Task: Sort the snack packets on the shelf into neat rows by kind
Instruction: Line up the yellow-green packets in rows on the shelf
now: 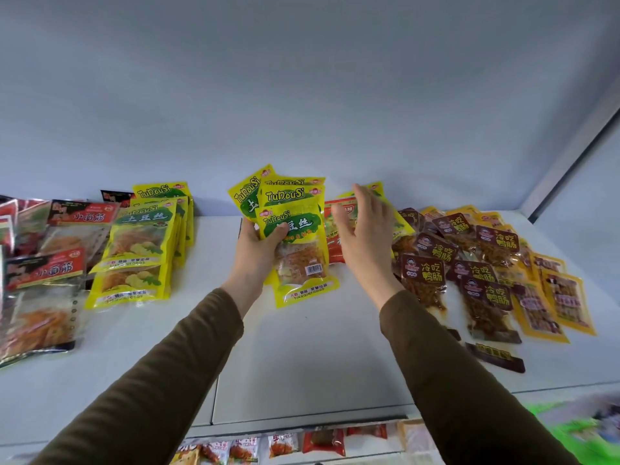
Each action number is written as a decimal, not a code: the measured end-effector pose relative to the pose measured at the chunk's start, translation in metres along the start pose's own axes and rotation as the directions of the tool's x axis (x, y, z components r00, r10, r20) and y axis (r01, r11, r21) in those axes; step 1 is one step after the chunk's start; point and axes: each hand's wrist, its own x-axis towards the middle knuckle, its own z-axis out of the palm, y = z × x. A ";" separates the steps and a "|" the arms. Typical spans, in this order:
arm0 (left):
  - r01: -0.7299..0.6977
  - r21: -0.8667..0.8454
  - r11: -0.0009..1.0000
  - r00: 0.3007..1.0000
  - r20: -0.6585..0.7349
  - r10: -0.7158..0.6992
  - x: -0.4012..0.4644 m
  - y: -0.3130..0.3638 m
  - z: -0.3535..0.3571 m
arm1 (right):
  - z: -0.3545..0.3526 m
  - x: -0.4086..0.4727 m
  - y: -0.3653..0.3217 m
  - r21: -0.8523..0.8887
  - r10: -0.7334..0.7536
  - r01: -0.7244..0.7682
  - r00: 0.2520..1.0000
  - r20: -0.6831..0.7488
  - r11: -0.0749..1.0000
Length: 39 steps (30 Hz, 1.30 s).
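My left hand (256, 250) grips a fanned bunch of several yellow-green TuDouSi packets (295, 229), held upright above the white shelf (302, 347). Just right of that bunch my right hand (365, 233) hovers with straight fingers and holds nothing. Behind it lie a red packet (332, 243) and another yellow packet (401, 226), partly hidden. At the left a stack of the same yellow packets (141, 250) lies in a row. Dark brown packets (469, 266) and orange-yellow packets (557, 300) lie in a loose heap at the right.
Red-and-black packets (43, 263) with clear windows overlap at the far left. The shelf's back wall (302, 112) rises close behind the packets, and a side wall closes the right end. A lower shelf with more snack packets (285, 444) shows below the front edge.
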 end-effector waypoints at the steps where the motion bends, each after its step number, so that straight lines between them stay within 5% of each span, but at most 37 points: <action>1: -0.009 -0.010 1.000 1.000 -0.008 0.009 -0.003 0.003 0.002 | 0.001 -0.002 -0.010 0.227 0.074 -0.099 0.991 0.115 0.969; 3: -0.043 -0.025 0.999 0.999 0.003 0.043 -0.007 0.012 0.007 | 0.003 -0.006 -0.024 0.502 0.188 -0.386 0.897 0.400 0.773; 5: -0.050 -0.060 0.997 0.997 0.052 0.053 -0.013 0.022 0.011 | 0.008 -0.007 -0.025 0.589 0.201 -0.509 0.837 0.509 0.628; 11: 0.091 -0.148 0.985 0.958 0.281 -0.046 -0.028 0.042 0.009 | 0.014 -0.001 -0.013 0.758 0.227 -0.601 0.799 0.557 0.253; 16: 0.133 -0.115 0.984 0.935 0.345 -0.086 -0.036 0.036 0.008 | 0.019 -0.002 -0.011 0.784 0.266 -0.600 0.791 0.550 0.163; 19: 0.131 -0.137 0.982 0.952 0.292 -0.086 -0.038 0.031 0.011 | 0.022 -0.005 -0.017 0.818 0.342 -0.543 0.817 0.464 0.188; 22: 0.173 -0.195 0.965 0.957 0.265 -0.118 -0.039 0.026 0.015 | 0.028 -0.010 -0.026 0.833 0.355 -0.447 0.874 0.331 0.326; 26: 0.159 -0.150 0.976 0.960 0.256 -0.117 -0.033 0.022 0.020 | 0.028 -0.010 -0.032 0.789 0.357 -0.530 0.835 0.419 0.312; 29: 0.182 -0.180 0.967 0.962 0.237 -0.136 -0.027 0.021 0.019 | 0.016 0.008 -0.017 0.693 0.339 -0.453 0.889 0.308 0.561; 31: 0.220 -0.203 0.954 0.954 0.251 -0.166 -0.024 0.020 0.018 | 0.001 0.027 0.007 0.502 0.267 -0.286 0.957 0.112 0.816; 33: 0.242 -0.206 0.948 0.949 0.252 -0.188 -0.022 0.019 0.017 | -0.012 0.049 0.043 0.108 0.230 -0.233 0.972 0.040 0.966; 36: 0.268 -0.206 0.941 0.947 0.234 -0.218 -0.021 0.016 0.016 | -0.019 0.072 0.085 -0.272 0.365 -0.310 0.913 0.182 0.911; 39: 0.289 -0.195 0.937 0.943 0.229 -0.243 -0.020 0.012 0.016 | -0.008 0.078 0.099 -0.267 0.431 -0.356 0.844 0.320 0.895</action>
